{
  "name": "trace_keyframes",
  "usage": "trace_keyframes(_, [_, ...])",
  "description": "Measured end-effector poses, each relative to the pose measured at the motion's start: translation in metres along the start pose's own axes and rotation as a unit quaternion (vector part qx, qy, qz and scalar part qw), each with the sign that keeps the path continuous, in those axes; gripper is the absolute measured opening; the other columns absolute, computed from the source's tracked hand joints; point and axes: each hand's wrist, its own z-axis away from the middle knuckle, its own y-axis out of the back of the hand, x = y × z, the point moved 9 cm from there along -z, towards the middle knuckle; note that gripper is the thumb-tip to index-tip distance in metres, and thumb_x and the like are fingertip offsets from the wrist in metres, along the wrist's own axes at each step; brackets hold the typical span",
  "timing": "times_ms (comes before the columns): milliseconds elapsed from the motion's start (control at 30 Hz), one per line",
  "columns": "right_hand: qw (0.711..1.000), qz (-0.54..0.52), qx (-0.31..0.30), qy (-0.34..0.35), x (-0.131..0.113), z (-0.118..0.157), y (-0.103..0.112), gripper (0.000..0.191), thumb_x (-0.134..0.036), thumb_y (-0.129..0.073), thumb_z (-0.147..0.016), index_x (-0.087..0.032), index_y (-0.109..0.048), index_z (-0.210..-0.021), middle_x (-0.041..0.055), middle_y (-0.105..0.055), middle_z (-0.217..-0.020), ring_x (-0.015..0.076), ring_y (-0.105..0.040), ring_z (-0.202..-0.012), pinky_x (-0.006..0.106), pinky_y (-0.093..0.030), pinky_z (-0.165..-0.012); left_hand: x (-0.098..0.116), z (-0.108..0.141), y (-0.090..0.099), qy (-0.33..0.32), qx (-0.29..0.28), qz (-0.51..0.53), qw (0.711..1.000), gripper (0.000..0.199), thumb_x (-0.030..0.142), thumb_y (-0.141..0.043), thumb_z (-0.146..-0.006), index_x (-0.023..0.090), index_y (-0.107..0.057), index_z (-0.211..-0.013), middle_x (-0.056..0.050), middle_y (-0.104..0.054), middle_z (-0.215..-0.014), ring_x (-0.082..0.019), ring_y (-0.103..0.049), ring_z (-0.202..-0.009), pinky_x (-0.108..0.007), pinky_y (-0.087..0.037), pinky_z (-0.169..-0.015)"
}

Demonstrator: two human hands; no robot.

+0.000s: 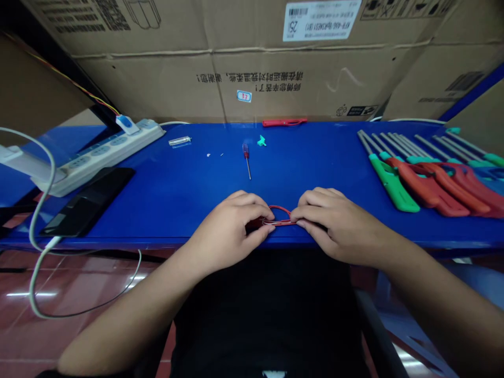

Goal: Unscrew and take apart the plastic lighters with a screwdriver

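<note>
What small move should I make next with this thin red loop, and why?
Probably ease your left hand and right hand slightly apart, I'd judge: the thin red loop bows slack between your fingertips, and both hands are pinching it just above the blue tabletop.

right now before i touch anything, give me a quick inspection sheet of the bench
surface: blue bench, flat, items spread along it
job's things: red loop, held at the bench's front edge
clutter: screwdriver, clear tube, teal piece, red strip, green lighter, red lighters, black device
hands: left hand and right hand both pinch the loop with their fingers
cables: white cable hangs off the bench by the power strip
surroundings: cardboard boxes behind, red tile floor below
</note>
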Motion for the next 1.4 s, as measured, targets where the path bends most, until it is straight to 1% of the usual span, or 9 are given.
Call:
trace_keyframes(167, [1.0, 0.003, 0.022, 0.004, -0.001, 0.003, 0.001, 0.023, -0.015, -0.048, -0.097, -0.023, -0.068, -0.105, 0.0056, -0.063, -0.1, 0.0202, -0.055, -0.092, 0.04, -0.04, -0.085, -0.002, 0.002, -0.004, 0.011, 0.016, 0.012, 1.0, 0.009, 0.019, -0.064, -0.092, 0.021, -0.072, -0.093, -0.004, -0.069, -0.105, -0.018, -0.06, -0.099, -0.036, -0.049, -0.091])
trace_keyframes(333, [0.998, -0.01, 0.055, -0.021, 0.001, 0.009, 0.001, 0.018, -0.017, -0.051, -0.097, -0.022, -0.066, -0.104, 0.0058, -0.066, -0.102, 0.0202, -0.058, -0.094, 0.039, -0.042, -0.086, 0.0, 0.007, -0.004, 0.008, 0.041, 0.015, 0.999, 0.011, 0.018, -0.063, -0.092, 0.021, -0.073, -0.091, -0.004, -0.07, -0.102, -0.019, -0.061, -0.098, -0.036, -0.049, -0.089])
trace_keyframes(433, [0.996, 0.032, 0.078, -0.028, -0.004, 0.012, 0.003, 0.015, -0.02, -0.054, -0.096, -0.02, -0.067, -0.103, 0.007, -0.067, -0.102, 0.0214, -0.058, -0.093, 0.039, -0.043, -0.084, 0.001, 0.008, -0.004, 0.012, 0.049, 0.019, 0.999, 0.01, 0.017, -0.064, -0.091, 0.02, -0.073, -0.09, -0.004, -0.07, -0.101, -0.019, -0.062, -0.097, -0.037, -0.05, -0.088])
trace_keyframes(533, [0.991, 0.082, 0.1, -0.021, -0.014, 0.012, 0.005, 0.017, -0.02, -0.053, -0.097, -0.021, -0.07, -0.101, 0.0071, -0.067, -0.099, 0.0215, -0.058, -0.089, 0.039, -0.042, -0.081, 0.0, 0.008, -0.004, 0.015, 0.051, 0.022, 0.998, 0.01, 0.017, -0.063, -0.091, 0.02, -0.072, -0.088, -0.004, -0.071, -0.101, -0.019, -0.062, -0.097, -0.037, -0.051, -0.088])
trace_keyframes(700, [0.987, 0.119, 0.103, -0.02, -0.023, 0.009, 0.002, 0.019, -0.023, -0.053, -0.097, -0.02, -0.071, -0.1, 0.008, -0.068, -0.098, 0.0227, -0.058, -0.089, 0.04, -0.04, -0.08, 0.0, 0.007, -0.003, 0.015, 0.053, 0.023, 0.998, 0.009, 0.018, -0.063, -0.091, 0.02, -0.071, -0.088, -0.004, -0.071, -0.101, -0.019, -0.062, -0.098, -0.037, -0.05, -0.088])
trace_keyframes(833, [0.987, 0.112, 0.109, -0.032, -0.023, 0.009, -0.001, 0.018, -0.023, -0.053, -0.098, -0.019, -0.071, -0.097, 0.0075, -0.068, -0.098, 0.022, -0.057, -0.089, 0.039, -0.04, -0.081, 0.0, 0.007, -0.003, 0.02, 0.053, 0.029, 0.998, 0.009, 0.017, -0.063, -0.091, 0.02, -0.071, -0.088, -0.003, -0.071, -0.101, -0.019, -0.061, -0.098, -0.035, -0.05, -0.087])
trace_keyframes(1000, [0.985, 0.109, 0.129, -0.044, -0.023, 0.01, 0.001, 0.018, -0.021, -0.053, -0.098, -0.018, -0.071, -0.095, 0.0069, -0.067, -0.095, 0.0205, -0.057, -0.086, 0.038, -0.041, -0.08, -0.001, 0.007, -0.003, 0.025, 0.055, 0.039, 0.997, 0.009, 0.017, -0.064, -0.09, 0.02, -0.072, -0.088, -0.003, -0.07, -0.1, -0.018, -0.061, -0.096, -0.035, -0.05, -0.087])
trace_keyframes(1167, [0.984, 0.122, 0.119, -0.043, -0.024, 0.008, 0.0, 0.019, -0.022, -0.054, -0.097, -0.019, -0.072, -0.094, 0.0078, -0.067, -0.094, 0.0219, -0.057, -0.085, 0.039, -0.041, -0.078, -0.003, 0.008, -0.003, 0.03, 0.048, 0.047, 0.997, 0.01, 0.016, -0.063, -0.09, 0.02, -0.072, -0.089, -0.003, -0.071, -0.102, -0.018, -0.062, -0.097, -0.035, -0.05, -0.089])
trace_keyframes(1400, [0.979, 0.121, 0.162, -0.025, -0.027, 0.013, 0.003, 0.018, -0.016, -0.056, -0.095, -0.019, -0.074, -0.093, 0.0077, -0.069, -0.09, 0.0208, -0.058, -0.084, 0.037, -0.045, -0.077, -0.006, 0.008, -0.002, 0.038, 0.049, 0.057, 0.996, 0.011, 0.016, -0.061, -0.089, 0.02, -0.071, -0.088, -0.003, -0.071, -0.101, -0.018, -0.063, -0.096, -0.036, -0.05, -0.09])
